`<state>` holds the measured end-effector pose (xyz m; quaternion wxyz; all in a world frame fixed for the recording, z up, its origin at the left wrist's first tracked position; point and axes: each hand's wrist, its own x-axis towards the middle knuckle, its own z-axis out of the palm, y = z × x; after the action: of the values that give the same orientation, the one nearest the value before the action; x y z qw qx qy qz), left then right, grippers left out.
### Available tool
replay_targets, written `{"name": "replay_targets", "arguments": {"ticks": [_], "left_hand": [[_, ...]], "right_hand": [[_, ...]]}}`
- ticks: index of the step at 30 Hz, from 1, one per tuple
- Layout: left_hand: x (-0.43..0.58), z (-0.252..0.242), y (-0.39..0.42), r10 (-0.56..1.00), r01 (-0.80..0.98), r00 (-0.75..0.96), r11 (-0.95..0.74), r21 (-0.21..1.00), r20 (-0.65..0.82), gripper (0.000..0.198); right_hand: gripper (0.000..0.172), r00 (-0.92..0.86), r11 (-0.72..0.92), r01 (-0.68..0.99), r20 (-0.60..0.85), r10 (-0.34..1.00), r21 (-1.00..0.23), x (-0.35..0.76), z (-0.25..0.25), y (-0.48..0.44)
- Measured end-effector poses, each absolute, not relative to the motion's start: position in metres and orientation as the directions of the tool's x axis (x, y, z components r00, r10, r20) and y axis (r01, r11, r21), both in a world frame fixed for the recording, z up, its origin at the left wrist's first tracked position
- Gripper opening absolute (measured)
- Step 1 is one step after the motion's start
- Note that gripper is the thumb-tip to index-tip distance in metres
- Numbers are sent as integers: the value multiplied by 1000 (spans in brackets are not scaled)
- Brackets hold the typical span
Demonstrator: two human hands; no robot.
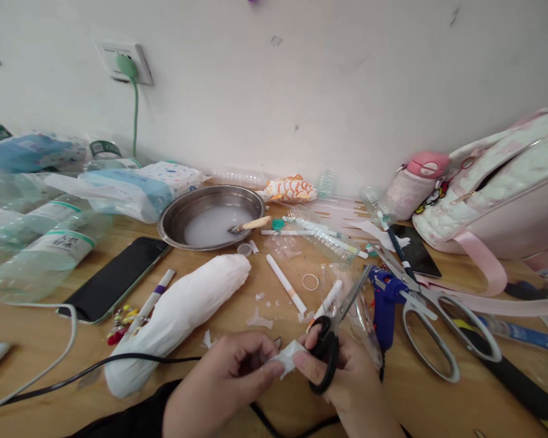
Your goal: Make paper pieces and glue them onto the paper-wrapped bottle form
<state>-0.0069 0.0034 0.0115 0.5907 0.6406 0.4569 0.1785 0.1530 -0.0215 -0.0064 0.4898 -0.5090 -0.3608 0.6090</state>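
My left hand [223,380] pinches a small scrap of white paper [288,358] at the near edge of the wooden table [237,310]. My right hand [347,380] also touches that scrap while gripping black-handled scissors [335,331], whose blades point up and to the right. Just left of my hands lies a bottle wrapped in white paper [178,316]. White paper bits [260,319] are scattered ahead of my hands.
A metal bowl [210,214] with milky liquid and a brush sits ahead. A phone [114,278], clear bottles [41,255], markers, a blue glue gun [386,298], large grey scissors [432,319] and a pink bag [506,194] surround the spot. Cables [50,365] cross the near left.
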Motion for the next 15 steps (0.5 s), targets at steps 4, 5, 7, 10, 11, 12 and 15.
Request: {"name": "replay_targets", "arguments": {"ticks": [4, 5, 7, 10, 11, 12, 15], "left_hand": [[-6, 17, 1, 784, 361, 533, 130, 923, -319, 24], [-5, 19, 1, 782, 373, 533, 127, 919, -325, 25], [-5, 20, 1, 783, 396, 522, 129, 909, -338, 24], [-6, 17, 3, 795, 378, 513, 128, 917, -322, 21], [-7, 15, 3, 800, 363, 515, 123, 924, -309, 20], [-7, 13, 4, 803, 341, 517, 123, 932, -295, 20], [-7, 9, 4, 817, 254, 515, 145, 956, -261, 21]], "right_hand": [[17, 17, -312, -316, -334, 942, -896, 152, -8, -21], [17, 23, -318, -319, -342, 939, -893, 151, -8, -21], [15, 35, -299, -310, -325, 945, -903, 150, -6, -22], [13, 80, -206, -271, -235, 969, -940, 149, -4, -22], [12, 97, -179, -251, -209, 973, -951, 149, -3, -22], [12, 112, -157, -229, -187, 976, -961, 149, -3, -23], [11, 153, -102, -186, -131, 979, -977, 148, -4, -24]]}}
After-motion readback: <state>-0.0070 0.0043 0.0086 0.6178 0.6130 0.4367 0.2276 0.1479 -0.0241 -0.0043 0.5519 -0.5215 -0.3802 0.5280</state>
